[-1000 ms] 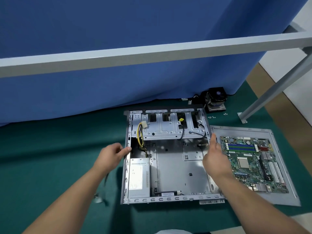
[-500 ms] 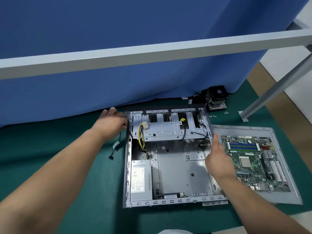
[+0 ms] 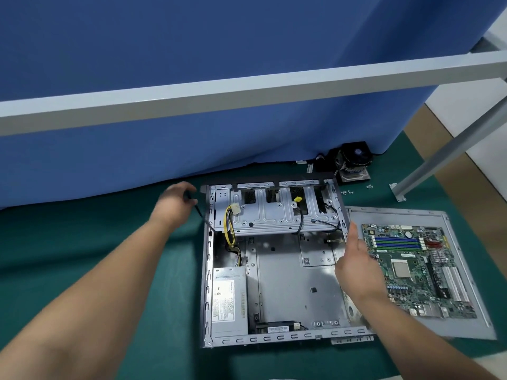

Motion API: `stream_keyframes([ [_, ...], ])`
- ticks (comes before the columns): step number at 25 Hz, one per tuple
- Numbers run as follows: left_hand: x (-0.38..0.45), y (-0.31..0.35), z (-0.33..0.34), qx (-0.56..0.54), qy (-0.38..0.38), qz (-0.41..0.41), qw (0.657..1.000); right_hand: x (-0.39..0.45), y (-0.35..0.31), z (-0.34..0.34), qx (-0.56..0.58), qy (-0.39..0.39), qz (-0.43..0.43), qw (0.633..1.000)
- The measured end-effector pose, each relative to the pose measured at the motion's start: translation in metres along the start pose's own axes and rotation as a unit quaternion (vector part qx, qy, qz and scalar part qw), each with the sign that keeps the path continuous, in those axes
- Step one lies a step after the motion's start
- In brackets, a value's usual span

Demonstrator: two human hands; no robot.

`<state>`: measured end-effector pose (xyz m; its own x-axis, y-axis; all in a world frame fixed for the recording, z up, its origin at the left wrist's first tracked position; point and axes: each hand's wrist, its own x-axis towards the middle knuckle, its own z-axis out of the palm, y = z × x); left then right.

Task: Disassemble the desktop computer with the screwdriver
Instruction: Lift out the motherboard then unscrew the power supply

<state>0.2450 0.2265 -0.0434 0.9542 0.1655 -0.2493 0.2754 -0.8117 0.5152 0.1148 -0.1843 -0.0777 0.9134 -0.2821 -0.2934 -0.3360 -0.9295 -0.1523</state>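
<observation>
So the computer case (image 3: pixel 274 270) is lying flat on the green table (image 3: pixel 96 242), open side up, long axis running away from the person. The motherboard (image 3: pixel 414 270) is already out, sitting on the side panel (image 3: pixel 466 311) just to the right, and the cooler fan (image 3: pixel 354 163) is parked behind near the blue curtain with a few loose screws (image 3: pixel 347 192) beside it. The power supply (image 3: pixel 229 300) and drive cage (image 3: pixel 277 212) are both in the case yet.

The left hand (image 3: pixel 174 205) is at the far left corner of the case, fingers curled around something dark and thin that runs down toward the case's left wall (could be the screwdriver, could be a cable; it's too blurry to call). The right hand (image 3: pixel 356 267) rests against the right wall with fingers straight and relaxed, holding nothing, thumb pointing up along the wall.

The key thing is that whatever's next sits at that far left corner, right beside the left hand's fingers, so the left is clearly the nearer hand. My guess is the right is just steadying the case.
</observation>
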Motion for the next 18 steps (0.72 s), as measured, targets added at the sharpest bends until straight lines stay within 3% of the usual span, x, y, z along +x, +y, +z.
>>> stream_keyframes([
  [4, -0.056, 0.009, 0.043, -0.258, 0.087, -0.103, 0.957, -0.001, 0.000, -0.001, 0.008, -0.007, 0.003, 1.000],
  [7, -0.106, 0.015, 0.072, -0.377, 0.070, -0.115, 0.916, 0.000, 0.003, -0.002, 0.045, -0.009, -0.007, 0.999],
  [10, -0.129, 0.008, 0.083, -0.329, 0.021, -0.120, 0.936, 0.003, 0.010, -0.002, 0.141, -0.021, -0.022, 0.989],
  [14, -0.131, 0.016, 0.081, -0.237, 0.001, -0.160, 0.958, 0.012, 0.019, -0.012, 0.309, -0.086, 0.040, 0.946],
  [18, -0.130, 0.017, 0.084, -0.194, 0.017, -0.144, 0.970, 0.019, 0.022, -0.012, 0.340, -0.105, 0.031, 0.934],
])
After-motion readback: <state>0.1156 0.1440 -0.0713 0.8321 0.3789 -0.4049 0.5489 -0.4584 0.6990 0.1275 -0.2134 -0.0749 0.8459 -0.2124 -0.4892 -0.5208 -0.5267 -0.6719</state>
